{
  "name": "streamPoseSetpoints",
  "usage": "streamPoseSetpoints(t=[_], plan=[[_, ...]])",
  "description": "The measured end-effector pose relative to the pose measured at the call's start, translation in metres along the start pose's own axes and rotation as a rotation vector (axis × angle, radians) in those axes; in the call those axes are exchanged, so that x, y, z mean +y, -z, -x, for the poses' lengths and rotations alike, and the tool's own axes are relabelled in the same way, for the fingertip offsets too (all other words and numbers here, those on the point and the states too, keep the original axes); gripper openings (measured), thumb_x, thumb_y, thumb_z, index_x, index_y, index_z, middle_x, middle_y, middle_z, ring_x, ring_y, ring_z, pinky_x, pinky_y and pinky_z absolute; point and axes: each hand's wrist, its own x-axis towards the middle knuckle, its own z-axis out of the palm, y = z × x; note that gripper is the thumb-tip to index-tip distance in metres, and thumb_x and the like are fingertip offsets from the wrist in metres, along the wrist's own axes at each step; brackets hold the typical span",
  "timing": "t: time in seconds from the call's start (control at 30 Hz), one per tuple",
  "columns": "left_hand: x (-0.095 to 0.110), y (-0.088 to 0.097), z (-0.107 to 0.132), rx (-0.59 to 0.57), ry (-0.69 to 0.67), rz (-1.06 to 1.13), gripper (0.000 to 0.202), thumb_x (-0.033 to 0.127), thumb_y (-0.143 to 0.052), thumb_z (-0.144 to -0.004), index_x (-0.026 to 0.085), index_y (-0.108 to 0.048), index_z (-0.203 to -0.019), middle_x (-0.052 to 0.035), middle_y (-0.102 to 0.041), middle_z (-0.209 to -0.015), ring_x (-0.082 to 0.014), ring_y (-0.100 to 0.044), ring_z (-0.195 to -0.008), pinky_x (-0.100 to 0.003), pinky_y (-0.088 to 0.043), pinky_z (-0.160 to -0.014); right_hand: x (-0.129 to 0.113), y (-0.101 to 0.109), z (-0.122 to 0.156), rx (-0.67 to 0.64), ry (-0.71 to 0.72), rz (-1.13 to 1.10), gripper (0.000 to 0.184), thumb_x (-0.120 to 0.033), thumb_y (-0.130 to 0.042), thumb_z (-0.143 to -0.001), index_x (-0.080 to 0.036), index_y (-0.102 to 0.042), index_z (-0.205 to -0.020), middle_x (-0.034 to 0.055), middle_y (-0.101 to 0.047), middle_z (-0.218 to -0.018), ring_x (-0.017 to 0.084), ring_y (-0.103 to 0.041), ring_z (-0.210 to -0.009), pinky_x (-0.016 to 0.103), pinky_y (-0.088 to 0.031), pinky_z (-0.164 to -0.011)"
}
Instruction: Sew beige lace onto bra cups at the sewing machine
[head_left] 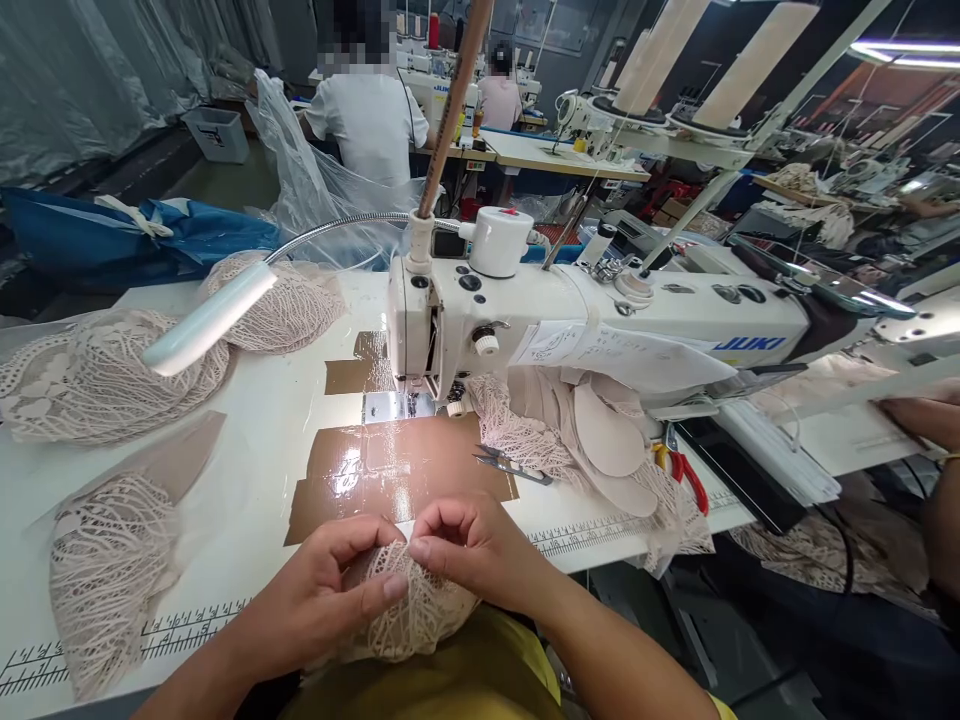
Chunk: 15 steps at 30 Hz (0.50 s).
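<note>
A cream lace bra cup [409, 615] sits at the table's front edge, close against my body. My left hand [337, 580] is closed on its left side, thumb lying over the lace. With thumb and forefinger, my right hand [465, 545] pinches the cup's upper edge near a small white bit; the exact spot is hidden by the fingertips. Beyond both hands stands a white sewing machine [495, 310], its needle area over brown tape [397, 465] on the table. Thread snips [514, 465] lie on the tape's right side.
Lace pieces [112, 570] lie at the left, with larger lace bundles [112, 370] behind. Fabric cup pieces [607, 435] pile up under the machine arm, beside red-handled scissors [686, 480]. A lamp [210, 320] reaches over the left side. Co-workers sit farther back and at the right.
</note>
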Motion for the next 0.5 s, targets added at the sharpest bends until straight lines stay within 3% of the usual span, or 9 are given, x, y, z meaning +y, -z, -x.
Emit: streamPoseSetpoints(t=[0.13, 0.3, 0.4, 0.47, 0.5], plan=[[-0.006, -0.003, -0.006, 0.037, -0.008, 0.114, 0.026, 0.038, -0.061, -0.085, 0.015, -0.064, -0.074, 0.0004, -0.052, -0.070, -0.0115, -0.046, -0.067, -0.021, -0.038, -0.062, 0.004, 0.000, -0.003, 0.002, -0.015, -0.101, 0.021, -0.034, -0.067, -0.081, -0.013, -0.064, -0.075, -0.0027, -0.051, -0.064, 0.008, -0.041, -0.058, 0.020, -0.031, -0.053], [-0.012, -0.008, -0.012, 0.169, 0.194, 0.652, 0.032, 0.039, -0.072, -0.074, 0.016, -0.052, -0.064, 0.0031, -0.051, -0.058, -0.0091, -0.046, -0.051, -0.020, -0.038, -0.049, 0.007, 0.003, -0.014, 0.032, 0.004, -0.190, 0.022, -0.034, -0.070, -0.077, -0.014, -0.064, -0.077, -0.0020, -0.054, -0.067, 0.008, -0.046, -0.061, 0.020, -0.036, -0.057], [-0.006, 0.017, 0.000, 0.481, 0.214, 0.717, 0.023, 0.034, -0.073, -0.069, 0.019, -0.058, -0.076, 0.0027, -0.055, -0.060, -0.0122, -0.053, -0.051, -0.022, -0.043, -0.047, 0.005, 0.015, -0.015, 0.136, 0.004, -0.167, 0.021, -0.033, -0.070, -0.076, -0.015, -0.065, -0.085, 0.0019, -0.061, -0.082, 0.012, -0.055, -0.073, 0.025, -0.043, -0.068], [0.002, 0.044, 0.012, 0.768, 0.172, 0.507, 0.025, 0.032, -0.069, -0.070, 0.021, -0.062, -0.091, 0.0016, -0.060, -0.064, -0.0149, -0.057, -0.053, -0.024, -0.046, -0.047, 0.002, 0.027, -0.012, 0.214, -0.007, -0.095, 0.019, -0.032, -0.067, -0.078, -0.016, -0.065, -0.087, 0.0029, -0.062, -0.085, 0.014, -0.056, -0.076, 0.026, -0.045, -0.070], [0.007, 0.058, 0.017, 0.894, 0.140, 0.302, 0.025, 0.031, -0.066, -0.071, 0.020, -0.063, -0.093, 0.0012, -0.061, -0.066, -0.0154, -0.058, -0.054, -0.025, -0.047, -0.047, 0.000, 0.033, -0.010, 0.246, -0.009, -0.046, 0.017, -0.031, -0.064, -0.079, -0.016, -0.065, -0.087, 0.0027, -0.062, -0.084, 0.014, -0.056, -0.075, 0.026, -0.045, -0.069]])
